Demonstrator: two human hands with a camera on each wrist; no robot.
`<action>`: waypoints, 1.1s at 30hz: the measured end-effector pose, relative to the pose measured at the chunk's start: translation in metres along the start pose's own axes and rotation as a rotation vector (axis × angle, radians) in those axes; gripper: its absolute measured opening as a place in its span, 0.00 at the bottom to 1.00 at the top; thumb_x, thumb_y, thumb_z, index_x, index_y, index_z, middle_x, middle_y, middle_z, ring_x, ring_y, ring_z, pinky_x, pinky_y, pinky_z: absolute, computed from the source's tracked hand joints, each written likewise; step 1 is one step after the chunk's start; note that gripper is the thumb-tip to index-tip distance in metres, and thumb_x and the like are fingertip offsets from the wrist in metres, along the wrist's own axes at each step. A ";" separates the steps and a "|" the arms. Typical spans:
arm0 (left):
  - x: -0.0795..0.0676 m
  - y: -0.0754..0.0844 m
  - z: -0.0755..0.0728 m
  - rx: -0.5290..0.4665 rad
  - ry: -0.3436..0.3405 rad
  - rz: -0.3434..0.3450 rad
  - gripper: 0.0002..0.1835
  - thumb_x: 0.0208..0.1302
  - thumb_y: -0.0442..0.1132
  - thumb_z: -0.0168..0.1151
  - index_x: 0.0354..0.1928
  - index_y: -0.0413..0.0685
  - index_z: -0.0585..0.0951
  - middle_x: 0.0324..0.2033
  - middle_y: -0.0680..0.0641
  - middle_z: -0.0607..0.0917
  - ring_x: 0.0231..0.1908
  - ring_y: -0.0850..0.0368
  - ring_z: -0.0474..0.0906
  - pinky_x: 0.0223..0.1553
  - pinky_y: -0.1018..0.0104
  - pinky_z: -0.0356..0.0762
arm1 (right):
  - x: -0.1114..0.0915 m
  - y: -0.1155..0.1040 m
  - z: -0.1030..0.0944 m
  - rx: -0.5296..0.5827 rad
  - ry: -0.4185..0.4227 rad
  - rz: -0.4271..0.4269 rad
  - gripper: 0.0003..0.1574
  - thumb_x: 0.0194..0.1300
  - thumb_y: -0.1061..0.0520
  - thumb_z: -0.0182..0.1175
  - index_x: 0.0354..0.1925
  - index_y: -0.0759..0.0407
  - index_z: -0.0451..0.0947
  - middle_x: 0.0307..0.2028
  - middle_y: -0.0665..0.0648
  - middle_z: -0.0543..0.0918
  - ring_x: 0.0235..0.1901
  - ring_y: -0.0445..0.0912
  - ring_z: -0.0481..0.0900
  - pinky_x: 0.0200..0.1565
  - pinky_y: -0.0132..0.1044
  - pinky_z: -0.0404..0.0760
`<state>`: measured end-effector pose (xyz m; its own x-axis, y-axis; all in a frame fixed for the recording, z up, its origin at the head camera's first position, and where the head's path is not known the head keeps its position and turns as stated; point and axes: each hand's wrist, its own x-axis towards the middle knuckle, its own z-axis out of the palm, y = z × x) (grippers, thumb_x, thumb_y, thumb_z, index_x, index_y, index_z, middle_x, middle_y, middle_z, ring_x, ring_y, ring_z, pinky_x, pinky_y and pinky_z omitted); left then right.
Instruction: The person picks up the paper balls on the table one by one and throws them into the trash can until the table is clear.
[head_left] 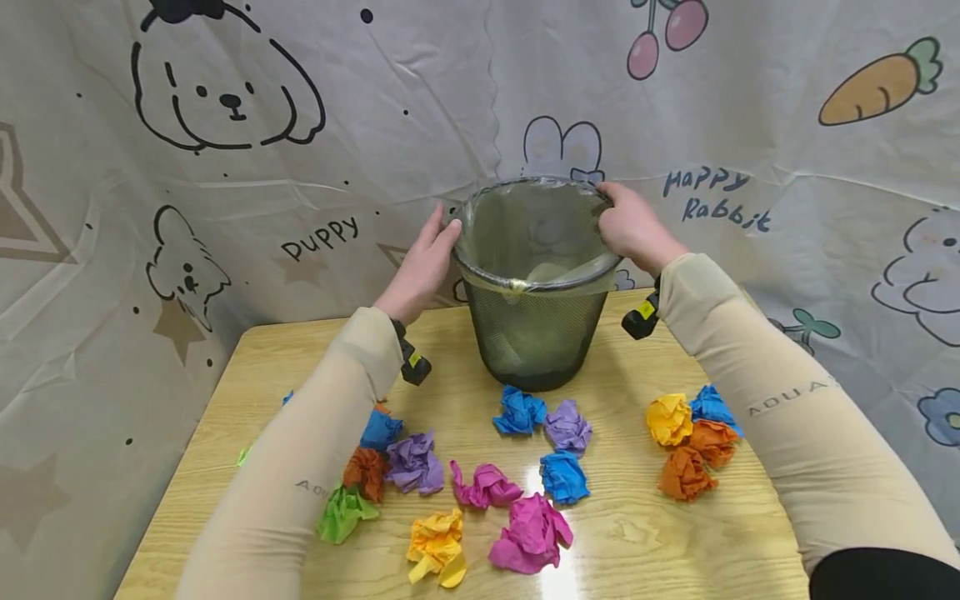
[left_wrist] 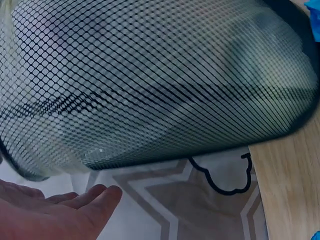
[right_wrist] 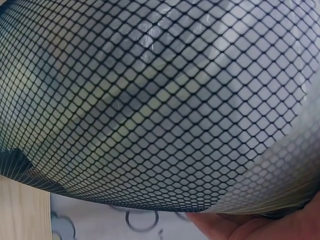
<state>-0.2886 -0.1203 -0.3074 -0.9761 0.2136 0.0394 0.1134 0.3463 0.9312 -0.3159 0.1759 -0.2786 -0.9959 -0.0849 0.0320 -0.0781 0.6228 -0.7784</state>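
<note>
Head: mesh bin [head_left: 536, 342] on counter [head_left: 622, 550], beyond crumpled paper balls [head_left: 531, 533]; right grip [head_left: 637, 229] clamped on bin's rim, left grip [head_left: 420, 271] straight-fingered beside it | Left wrist: fingers [left_wrist: 102, 205] extended near mesh | Right wrist: fingers [right_wrist: 225, 225] at bin's side

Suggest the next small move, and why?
I'd probably settle the black mesh bin squarely on the light wooden table, just clear of the crumpled blue paper ball by its base. The left hand and right hand are both at the bin's rim, the translucent yellowish plastic liner is folded over that rim, and whether the base sits flat isn't clear.
</note>
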 end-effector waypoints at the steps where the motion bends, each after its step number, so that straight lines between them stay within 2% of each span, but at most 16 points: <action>1: 0.001 0.000 -0.002 -0.003 0.014 -0.009 0.40 0.80 0.62 0.39 0.83 0.60 0.40 0.82 0.52 0.43 0.79 0.59 0.39 0.76 0.60 0.41 | 0.001 -0.003 0.004 -0.001 -0.005 -0.004 0.49 0.61 0.73 0.33 0.81 0.62 0.48 0.78 0.64 0.55 0.75 0.57 0.55 0.72 0.50 0.59; 5: 0.000 -0.001 -0.007 -0.003 0.081 0.000 0.39 0.81 0.59 0.39 0.83 0.57 0.39 0.82 0.55 0.40 0.78 0.60 0.36 0.76 0.61 0.38 | 0.006 -0.013 0.017 -0.017 -0.011 -0.016 0.48 0.62 0.72 0.33 0.81 0.62 0.48 0.79 0.63 0.54 0.77 0.55 0.51 0.75 0.47 0.54; 8: -0.005 0.000 -0.004 0.033 0.142 0.026 0.40 0.80 0.59 0.40 0.83 0.59 0.38 0.82 0.52 0.37 0.79 0.58 0.34 0.76 0.58 0.38 | 0.007 -0.018 0.024 -0.008 0.002 -0.005 0.46 0.65 0.71 0.32 0.81 0.64 0.47 0.79 0.63 0.52 0.78 0.54 0.48 0.75 0.44 0.51; 13: -0.015 0.007 0.006 0.070 0.189 0.009 0.43 0.77 0.61 0.45 0.83 0.63 0.37 0.81 0.49 0.30 0.79 0.52 0.31 0.76 0.51 0.37 | 0.006 -0.025 0.032 0.071 0.036 0.040 0.45 0.67 0.71 0.31 0.82 0.62 0.44 0.80 0.61 0.50 0.77 0.51 0.49 0.69 0.40 0.59; 15: -0.014 0.010 0.008 0.065 0.185 -0.007 0.43 0.77 0.57 0.47 0.83 0.61 0.37 0.81 0.49 0.29 0.79 0.51 0.31 0.76 0.51 0.37 | 0.005 -0.027 0.035 0.100 0.044 0.056 0.45 0.68 0.71 0.31 0.82 0.62 0.43 0.80 0.60 0.49 0.76 0.50 0.50 0.64 0.41 0.64; 18: -0.010 0.009 0.007 0.076 0.166 -0.018 0.42 0.76 0.46 0.44 0.83 0.56 0.36 0.81 0.48 0.29 0.79 0.53 0.30 0.76 0.54 0.35 | 0.003 -0.026 0.036 0.108 0.039 0.061 0.45 0.69 0.70 0.31 0.82 0.61 0.43 0.81 0.60 0.48 0.77 0.49 0.47 0.61 0.41 0.63; 21: -0.005 0.006 -0.001 0.115 0.130 -0.011 0.41 0.73 0.38 0.39 0.83 0.52 0.35 0.81 0.47 0.30 0.78 0.55 0.28 0.76 0.56 0.33 | 0.001 -0.026 0.033 0.113 0.007 0.046 0.43 0.72 0.66 0.32 0.82 0.61 0.42 0.81 0.58 0.46 0.78 0.49 0.43 0.69 0.40 0.59; 22: -0.004 0.005 -0.004 0.131 0.115 -0.007 0.41 0.72 0.37 0.38 0.83 0.51 0.36 0.81 0.47 0.31 0.78 0.56 0.27 0.76 0.57 0.32 | 0.000 -0.025 0.031 0.109 -0.003 0.038 0.42 0.73 0.64 0.33 0.82 0.61 0.42 0.81 0.58 0.45 0.79 0.49 0.41 0.73 0.39 0.53; 25: 0.000 0.003 -0.015 0.172 0.078 0.007 0.40 0.72 0.36 0.37 0.83 0.50 0.37 0.81 0.47 0.33 0.78 0.57 0.27 0.76 0.58 0.31 | -0.001 -0.023 0.028 0.091 -0.014 0.001 0.41 0.75 0.60 0.35 0.82 0.59 0.42 0.82 0.56 0.44 0.79 0.48 0.40 0.76 0.42 0.44; 28: 0.004 0.003 -0.024 0.192 0.051 0.014 0.41 0.71 0.35 0.37 0.83 0.51 0.38 0.81 0.48 0.34 0.78 0.59 0.28 0.76 0.59 0.30 | 0.000 -0.018 0.028 0.064 -0.017 -0.055 0.42 0.76 0.57 0.38 0.83 0.55 0.40 0.82 0.52 0.43 0.79 0.46 0.38 0.76 0.41 0.42; 30: 0.004 0.003 -0.027 0.186 0.050 0.007 0.40 0.72 0.36 0.36 0.83 0.51 0.38 0.82 0.48 0.35 0.78 0.59 0.28 0.76 0.59 0.31 | 0.001 -0.015 0.031 0.062 -0.021 -0.083 0.43 0.76 0.57 0.39 0.83 0.53 0.39 0.82 0.50 0.43 0.79 0.44 0.38 0.76 0.39 0.40; 33: 0.002 0.007 -0.027 0.139 0.083 -0.029 0.38 0.77 0.42 0.40 0.83 0.52 0.39 0.82 0.50 0.38 0.78 0.59 0.31 0.76 0.59 0.35 | 0.000 -0.012 0.035 0.078 -0.032 -0.095 0.42 0.75 0.59 0.37 0.83 0.54 0.41 0.81 0.50 0.45 0.79 0.44 0.39 0.75 0.37 0.39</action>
<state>-0.2944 -0.1421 -0.2913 -0.9906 0.1276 0.0486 0.1041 0.4757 0.8734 -0.3137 0.1410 -0.2913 -0.9820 -0.1666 0.0886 -0.1669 0.5482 -0.8195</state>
